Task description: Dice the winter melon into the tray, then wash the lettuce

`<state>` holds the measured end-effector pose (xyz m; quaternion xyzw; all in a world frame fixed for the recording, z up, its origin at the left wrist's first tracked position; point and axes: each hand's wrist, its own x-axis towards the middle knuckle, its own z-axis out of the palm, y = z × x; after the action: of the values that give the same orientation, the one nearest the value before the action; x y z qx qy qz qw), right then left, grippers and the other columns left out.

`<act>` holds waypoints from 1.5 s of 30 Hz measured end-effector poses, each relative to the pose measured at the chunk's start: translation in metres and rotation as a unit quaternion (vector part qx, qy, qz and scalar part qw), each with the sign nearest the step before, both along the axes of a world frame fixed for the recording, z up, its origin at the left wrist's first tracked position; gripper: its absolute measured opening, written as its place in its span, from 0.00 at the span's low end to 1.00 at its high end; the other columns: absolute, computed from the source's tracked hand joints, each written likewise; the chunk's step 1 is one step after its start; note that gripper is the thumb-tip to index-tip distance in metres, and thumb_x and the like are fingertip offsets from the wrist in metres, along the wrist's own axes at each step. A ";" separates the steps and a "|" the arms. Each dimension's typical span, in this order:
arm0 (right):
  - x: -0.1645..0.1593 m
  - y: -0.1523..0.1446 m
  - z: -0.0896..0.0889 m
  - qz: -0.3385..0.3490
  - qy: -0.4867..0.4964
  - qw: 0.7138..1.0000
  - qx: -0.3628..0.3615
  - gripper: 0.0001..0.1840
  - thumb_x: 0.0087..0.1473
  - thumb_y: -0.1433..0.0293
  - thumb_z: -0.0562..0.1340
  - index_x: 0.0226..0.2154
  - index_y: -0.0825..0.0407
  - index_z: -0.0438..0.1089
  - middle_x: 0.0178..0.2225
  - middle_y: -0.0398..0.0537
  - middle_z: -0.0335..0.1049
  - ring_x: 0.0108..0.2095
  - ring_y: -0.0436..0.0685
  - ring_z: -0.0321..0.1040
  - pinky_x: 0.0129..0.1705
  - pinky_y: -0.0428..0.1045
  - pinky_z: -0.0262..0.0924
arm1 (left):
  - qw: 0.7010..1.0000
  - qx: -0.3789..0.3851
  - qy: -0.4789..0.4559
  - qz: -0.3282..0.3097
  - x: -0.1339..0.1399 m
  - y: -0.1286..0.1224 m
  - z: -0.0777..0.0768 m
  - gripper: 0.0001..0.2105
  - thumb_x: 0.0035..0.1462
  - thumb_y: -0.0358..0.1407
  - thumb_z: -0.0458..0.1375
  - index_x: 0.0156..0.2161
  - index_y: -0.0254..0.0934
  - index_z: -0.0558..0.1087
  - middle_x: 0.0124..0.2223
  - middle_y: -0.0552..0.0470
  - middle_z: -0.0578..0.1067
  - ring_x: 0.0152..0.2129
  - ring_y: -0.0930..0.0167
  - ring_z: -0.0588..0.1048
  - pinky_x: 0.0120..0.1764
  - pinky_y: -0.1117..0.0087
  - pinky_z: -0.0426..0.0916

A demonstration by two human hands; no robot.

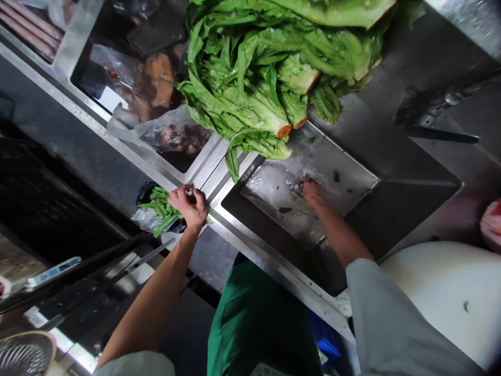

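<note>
My right hand reaches down into the wet steel sink. Its fingers are bunched at a small shiny round metal piece on the sink floor, perhaps the drain fitting, and are partly hidden. My left hand is on the sink's front rim, its fingers curled round a small dark thing with a pale spot that I cannot make out. Just left of that hand, cut green stems fill a black-bagged bin. Several heads of leafy lettuce lie piled across the sink's back, cut ends toward me.
A second basin at the left holds bagged food in dark water. A tap with a dark lever stands right of the sink. Beyond my right arm is a round white board. A wire strainer sits at the lower left.
</note>
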<state>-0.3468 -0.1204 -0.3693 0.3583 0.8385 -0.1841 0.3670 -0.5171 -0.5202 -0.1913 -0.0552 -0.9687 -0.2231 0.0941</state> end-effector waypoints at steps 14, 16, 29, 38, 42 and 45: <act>0.001 -0.023 -0.004 -0.099 0.207 0.973 0.009 0.22 0.62 0.61 0.58 0.55 0.53 0.68 0.47 0.55 0.78 0.44 0.59 0.73 0.47 0.51 0.65 | 1.000 -0.012 -0.021 0.014 -0.001 0.001 0.001 0.10 0.62 0.39 0.55 0.45 0.38 0.71 0.45 0.43 0.68 0.47 0.58 0.66 0.57 0.52 0.58; -0.013 -0.037 0.003 -0.101 0.261 0.959 -0.036 0.21 0.61 0.60 0.58 0.52 0.52 0.72 0.44 0.52 0.79 0.42 0.58 0.73 0.46 0.49 0.65 | 1.000 -0.011 -0.023 0.012 0.000 0.002 0.002 0.10 0.63 0.40 0.55 0.45 0.38 0.71 0.45 0.43 0.68 0.48 0.58 0.66 0.58 0.52 0.58; 0.001 0.148 0.262 -0.108 0.269 0.880 0.376 0.23 0.61 0.67 0.59 0.57 0.59 0.69 0.47 0.75 0.74 0.52 0.73 0.74 0.50 0.67 0.66 | 0.999 0.012 -0.033 0.025 0.000 0.003 0.002 0.10 0.61 0.39 0.56 0.45 0.38 0.72 0.46 0.43 0.67 0.49 0.57 0.66 0.59 0.51 0.58; 0.020 0.140 0.267 -0.098 0.180 0.923 0.326 0.32 0.53 0.72 0.62 0.59 0.69 0.66 0.44 0.80 0.74 0.49 0.78 0.75 0.48 0.68 0.68 | 0.999 0.017 -0.041 0.027 -0.001 0.005 0.004 0.10 0.61 0.39 0.57 0.45 0.37 0.72 0.46 0.42 0.67 0.49 0.56 0.65 0.59 0.49 0.57; 0.037 0.095 0.237 -0.070 0.366 0.889 0.265 0.34 0.60 0.70 0.55 0.68 0.58 0.55 0.55 0.69 0.71 0.51 0.69 0.74 0.52 0.63 0.67 | 0.998 0.021 -0.048 0.025 0.000 0.006 0.005 0.10 0.62 0.38 0.56 0.45 0.37 0.71 0.47 0.41 0.66 0.50 0.55 0.65 0.60 0.48 0.56; 0.026 0.067 0.175 -0.082 0.361 0.915 0.159 0.20 0.65 0.66 0.53 0.53 0.55 0.71 0.47 0.60 0.77 0.48 0.64 0.75 0.52 0.58 0.67 | 0.998 0.022 -0.043 0.028 0.001 0.007 0.006 0.10 0.61 0.38 0.56 0.45 0.37 0.71 0.47 0.41 0.67 0.49 0.56 0.65 0.59 0.49 0.57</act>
<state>-0.3206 -0.0539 -0.1943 0.3886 0.8999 -0.1943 -0.0391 -0.5165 -0.5129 -0.1851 -0.0160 -0.9679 -0.2436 0.0603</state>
